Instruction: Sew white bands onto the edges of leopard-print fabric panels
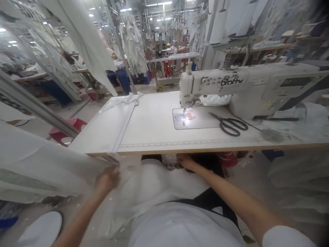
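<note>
A pale, thin piece of fabric (154, 175) lies across my lap, below the table's front edge. At its left end, my left hand (108, 178) is closed on the fabric, slightly smeared by motion. My right hand (183, 160) is at the fabric's upper edge, partly under the tabletop; its fingers look curled on the cloth, though their tips are hidden. Above stands a white sewing machine (213, 85) with its needle lamp lit. Black scissors (230, 124) rest on the table right of the needle plate (197, 118).
A white strip (124, 127) crosses the tabletop (151, 120) and hangs over its front edge. Crumpled fabric (305, 120) lies at the right end. Pale cloth (38, 157) hangs on the left by a metal post (38, 103). A red stool (68, 130) stands behind.
</note>
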The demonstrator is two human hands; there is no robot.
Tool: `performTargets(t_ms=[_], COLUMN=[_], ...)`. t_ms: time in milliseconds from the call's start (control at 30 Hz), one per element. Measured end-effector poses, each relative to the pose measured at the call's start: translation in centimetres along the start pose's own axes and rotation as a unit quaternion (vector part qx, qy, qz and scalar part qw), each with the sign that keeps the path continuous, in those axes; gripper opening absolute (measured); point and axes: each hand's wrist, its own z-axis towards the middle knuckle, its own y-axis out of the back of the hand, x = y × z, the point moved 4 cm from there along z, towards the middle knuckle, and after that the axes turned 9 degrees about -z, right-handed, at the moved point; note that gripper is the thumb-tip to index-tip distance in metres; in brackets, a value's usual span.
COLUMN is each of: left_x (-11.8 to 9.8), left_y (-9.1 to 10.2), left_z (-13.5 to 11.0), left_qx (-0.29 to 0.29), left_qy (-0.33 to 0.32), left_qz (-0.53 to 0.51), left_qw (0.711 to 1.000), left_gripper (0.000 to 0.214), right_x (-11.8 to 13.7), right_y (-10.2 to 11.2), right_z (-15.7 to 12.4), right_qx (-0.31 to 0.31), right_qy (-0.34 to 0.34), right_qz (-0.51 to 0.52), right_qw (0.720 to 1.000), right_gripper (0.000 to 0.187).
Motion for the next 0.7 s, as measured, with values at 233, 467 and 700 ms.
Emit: performTargets(t_ms=[233, 467, 700], left_x=[-0.5, -2.6, -4.3], left_y=[-10.9, -10.3, -6.7], left_z=[0.5, 1.7, -3.0], left_qx=[0.164, 0.262, 0.382], left_qy=[-0.093, -0.162, -0.173], left_qz=[-0.063, -0.075, -0.061], left_qw=[0.98, 0.948, 0.906], left_gripper=[0.024, 0.004, 0.016], right_x=[1.4, 4.1, 9.8], right_y=[-6.3, -6.2, -1.2], right_z=[3.0, 1.6, -5.5], right_qx=[0.008, 0.081, 0.257], right_qy=[0.086, 0.135, 0.247], right_qz=[-0.038, -0.066, -0.045], right_qw=[0.996, 0.985, 0.933], right_gripper=[0.02, 0.011, 0.02])
